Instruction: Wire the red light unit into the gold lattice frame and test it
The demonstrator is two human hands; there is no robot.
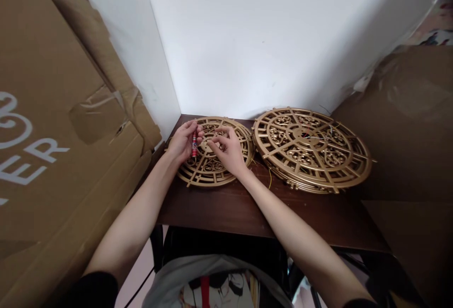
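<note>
My left hand (pixel 183 142) is closed round a slim red cylinder (pixel 194 144) with blue and white print, held upright over the left gold openwork disc (pixel 198 179). To its right, above the same disc, my right hand (pixel 229 150) has its fingers bent and apart. I see nothing between the fingers of that hand. The left disc is round, with scrollwork, spokes and a solid centre, and seems to lie on others like it. Both hands and the left wrist hide parts of it.
A taller stack of larger gold openwork discs (pixel 313 157) lies at the right of the dark brown table (pixel 219 209). A thin yellow wire (pixel 270 179) lies between the stacks. Cardboard boxes (pixel 53 110) rise at the left and right (pixel 399 133). Behind stands a white wall (pixel 262 39).
</note>
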